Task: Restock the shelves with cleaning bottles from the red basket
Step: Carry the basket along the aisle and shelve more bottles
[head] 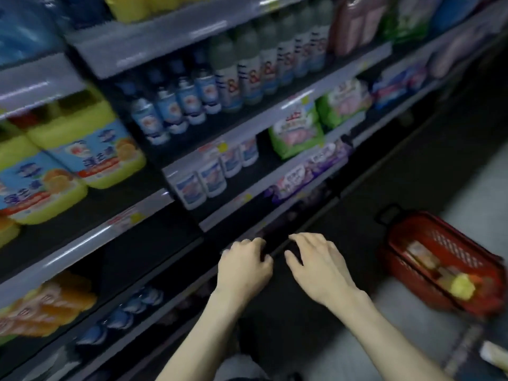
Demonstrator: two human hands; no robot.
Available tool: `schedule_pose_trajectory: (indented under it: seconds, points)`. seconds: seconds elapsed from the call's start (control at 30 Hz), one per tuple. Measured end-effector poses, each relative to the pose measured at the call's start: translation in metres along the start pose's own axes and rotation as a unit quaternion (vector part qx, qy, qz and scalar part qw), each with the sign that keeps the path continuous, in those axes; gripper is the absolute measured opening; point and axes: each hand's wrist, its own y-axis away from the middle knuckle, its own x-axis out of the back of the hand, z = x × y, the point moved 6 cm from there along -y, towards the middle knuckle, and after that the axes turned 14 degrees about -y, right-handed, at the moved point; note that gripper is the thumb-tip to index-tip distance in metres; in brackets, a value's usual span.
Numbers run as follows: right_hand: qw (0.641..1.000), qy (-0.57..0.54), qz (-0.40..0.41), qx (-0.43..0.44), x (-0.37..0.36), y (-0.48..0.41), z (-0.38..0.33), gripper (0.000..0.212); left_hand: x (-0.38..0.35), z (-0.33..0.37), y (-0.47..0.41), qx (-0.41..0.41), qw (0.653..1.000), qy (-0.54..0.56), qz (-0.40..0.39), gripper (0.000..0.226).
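Head view, field: I look down and forward along a dim aisle; motion blur softens every label.
Head view, left hand (244, 268): reaches to the dark front edge of a low shelf (299, 229); my fingers (248, 244) are curled under at the knuckles. Whether they grip anything I cannot tell in the shadow.
Head view, right hand (321, 266): just beside the left, at the same edge; its fingers (305, 239) lie loosely spread and only slightly bent, thumb apart, with no grip that I can make out.
Head view, red basket (461, 247): stands on the pale floor (481, 188) to the right of my right hand, apart from it, black handle (387, 213) at the far end.
Head view, basket contents: pale cleaning bottles (424, 258) lie inside with a yellow item (463, 287) at the near end; its kind is too blurred to tell.
Head view, upper shelf: blue-labelled bottles (170, 111) stand in a row, with tall grey-green bottles (247, 75) to their right.
Head view, middle shelf: small white bottles (203, 177) at left, green pouches (297, 133) at right, purple pouches (308, 171) below those.
Head view, left bay: yellow jugs (82, 149) above; orange pouches (46, 306) and blue pouches (123, 314) below.
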Motion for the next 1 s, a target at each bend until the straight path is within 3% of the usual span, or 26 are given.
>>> schedule_pose_trajectory:
  seconds: [0.3,0.6,0.83,1.0]
  points:
    - [0.977,0.009,0.023,-0.213,0.043,0.021,0.124,0.047,-0.034,0.118,-0.084,-0.169,0.979,-0.066,-0.094,0.045]
    - [0.921,-0.018,0.046,-0.386,0.075,0.047,0.206,0.045,-0.075,0.241,-0.129,-0.344,0.911,-0.138,-0.181,0.045]
    - [0.879,-0.074,0.051,-0.468,0.08,0.075,0.278,0.042,-0.122,0.327,-0.139,-0.408,0.857,-0.193,-0.249,0.042]
    - [0.864,-0.11,0.025,-0.491,0.083,0.086,0.354,0.044,-0.16,0.403,-0.147,-0.419,0.837,-0.224,-0.272,0.037]
